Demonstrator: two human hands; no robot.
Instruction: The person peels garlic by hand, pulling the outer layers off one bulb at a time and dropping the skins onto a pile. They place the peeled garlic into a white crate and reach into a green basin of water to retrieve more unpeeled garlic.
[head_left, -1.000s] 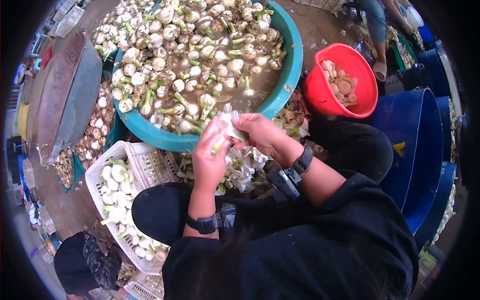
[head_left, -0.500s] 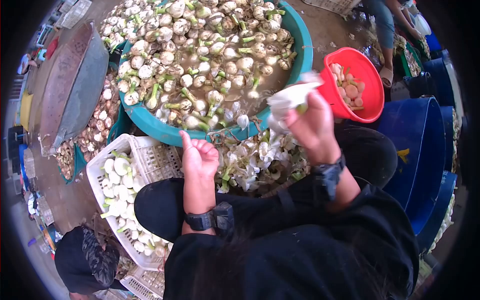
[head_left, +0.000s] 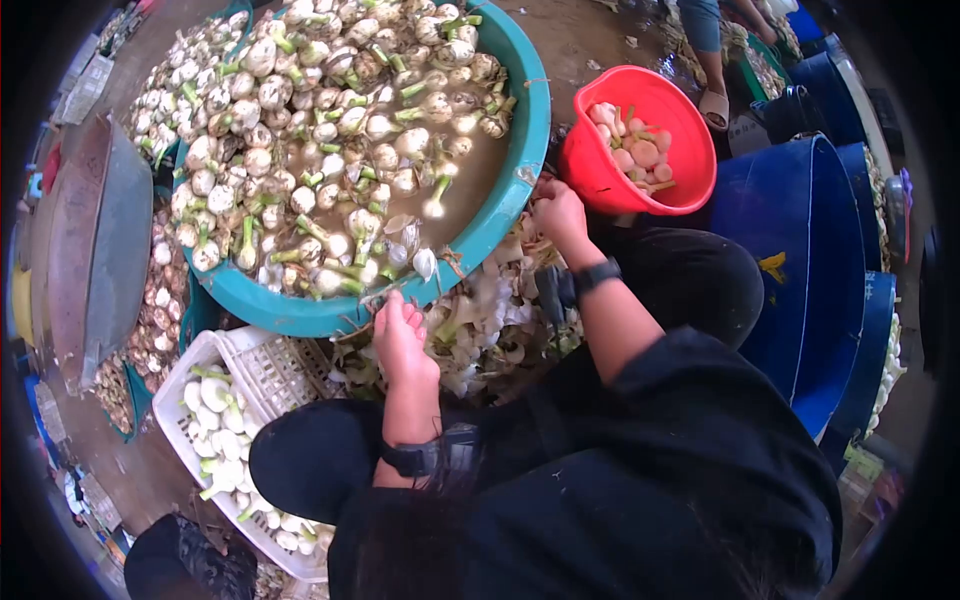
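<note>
My left hand (head_left: 402, 345) is at the near rim of a teal tub (head_left: 290, 312), fingers curled in, with nothing visible in them. My right hand (head_left: 563, 213) reaches down between that tub and a red bucket (head_left: 590, 178). Its fingers are curled and their tips are hidden, so I cannot make out what they hold. Muddy garlic bulbs (head_left: 340, 195) with short green stems fill much of the tub, some lying in brown water. Under and between my hands lies a heap of pale garlic skins (head_left: 490, 320).
Left of my knee stands a white plastic crate (head_left: 180, 425) with clean white bulbs (head_left: 215, 420). Pale round pieces (head_left: 640, 152) lie in the red bucket. Tall blue barrels (head_left: 790, 270) stand at the right. Another person's foot (head_left: 714, 108) is beyond the bucket; a metal barrow (head_left: 120, 250) stands left.
My right hand has dropped down beside the bucket; the white skin it held up is no longer visible in it. My left hand's fingers have curled more. The view has shifted.
</note>
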